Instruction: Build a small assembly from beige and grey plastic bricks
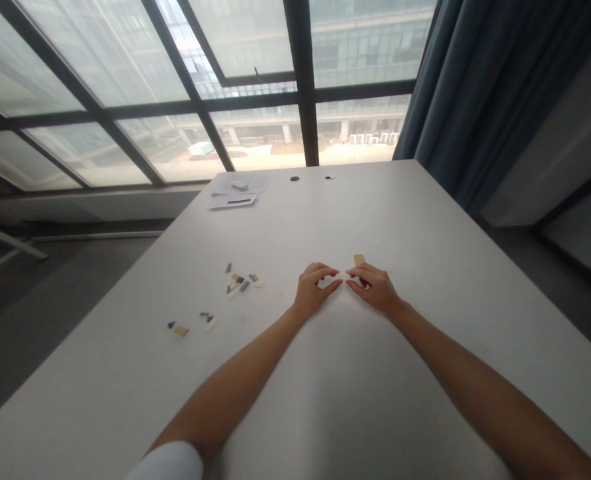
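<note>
My left hand (pixel 314 287) and my right hand (pixel 375 287) meet at the middle of the white table (pixel 425 220). Both are pinched, fingertips together, on a small pale piece (pixel 344 275) held between them just above the tabletop. A small tan flat piece (pixel 358 259) lies on the table right behind my right hand. To the left lies a loose cluster of small tan, grey and dark pieces (pixel 240 281), with a few more pieces (pixel 190 325) nearer the table's left edge.
Paper sheets (pixel 238 193) lie at the far left corner of the table, with two small round dark things (pixel 295 178) beside them. Large windows stand beyond the table. A dark curtain (pixel 475 87) hangs at the right. Grey floor lies left of the table.
</note>
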Action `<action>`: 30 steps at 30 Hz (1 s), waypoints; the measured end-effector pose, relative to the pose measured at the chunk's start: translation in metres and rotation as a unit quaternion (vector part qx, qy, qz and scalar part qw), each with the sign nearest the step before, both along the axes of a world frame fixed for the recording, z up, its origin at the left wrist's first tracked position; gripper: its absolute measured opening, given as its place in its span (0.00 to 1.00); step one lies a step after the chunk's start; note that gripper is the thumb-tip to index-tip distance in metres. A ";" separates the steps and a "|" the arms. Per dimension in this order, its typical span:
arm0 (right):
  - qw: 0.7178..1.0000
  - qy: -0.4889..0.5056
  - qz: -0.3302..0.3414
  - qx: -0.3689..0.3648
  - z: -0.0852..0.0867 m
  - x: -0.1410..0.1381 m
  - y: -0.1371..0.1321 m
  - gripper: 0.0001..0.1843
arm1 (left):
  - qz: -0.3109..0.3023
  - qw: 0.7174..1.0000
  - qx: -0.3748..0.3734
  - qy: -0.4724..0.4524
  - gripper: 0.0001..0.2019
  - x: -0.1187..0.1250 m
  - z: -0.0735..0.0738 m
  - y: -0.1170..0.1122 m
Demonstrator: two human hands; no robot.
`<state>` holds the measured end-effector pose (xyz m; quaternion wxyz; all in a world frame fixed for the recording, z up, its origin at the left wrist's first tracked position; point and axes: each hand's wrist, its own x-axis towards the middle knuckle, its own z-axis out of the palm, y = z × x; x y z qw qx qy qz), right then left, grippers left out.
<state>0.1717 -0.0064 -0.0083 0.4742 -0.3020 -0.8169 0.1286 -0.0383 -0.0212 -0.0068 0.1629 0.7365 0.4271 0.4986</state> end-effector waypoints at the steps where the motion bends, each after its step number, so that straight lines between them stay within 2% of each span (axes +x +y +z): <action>1: 1.000 0.000 0.001 -0.001 0.000 0.000 0.000 0.07 | 0.000 1.000 0.000 0.000 0.09 0.000 0.000 0.000; 30: 1.000 -0.001 0.005 0.002 0.000 0.000 0.000 0.06 | -0.002 1.000 0.005 0.002 0.08 0.000 0.001 0.000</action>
